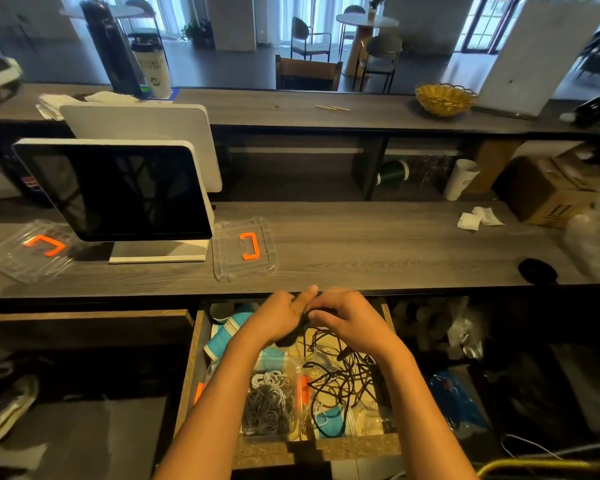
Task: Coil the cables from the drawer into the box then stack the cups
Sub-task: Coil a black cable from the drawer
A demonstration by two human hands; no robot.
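Black cable [293, 332] is bunched between both hands above the open drawer [191, 368], just below the front edge of the grey wood-grain surface [378, 244]. The left hand [278, 318] has its grip curled round the bundle, fingers extended over its top; the right hand [347, 317] pinches the cable with bent fingers. More black cable [347, 379] lies in a loose tangle in the right part of the drawer. A clear box [291, 372] with orange clips sits in the drawer's middle, holding grey and white coils [267, 403]. Blue-and-white cups [222, 337] lie on their sides at the drawer's left. On the surface rest two clear lids with orange handles [245, 249], beside a dark screen [118, 192].
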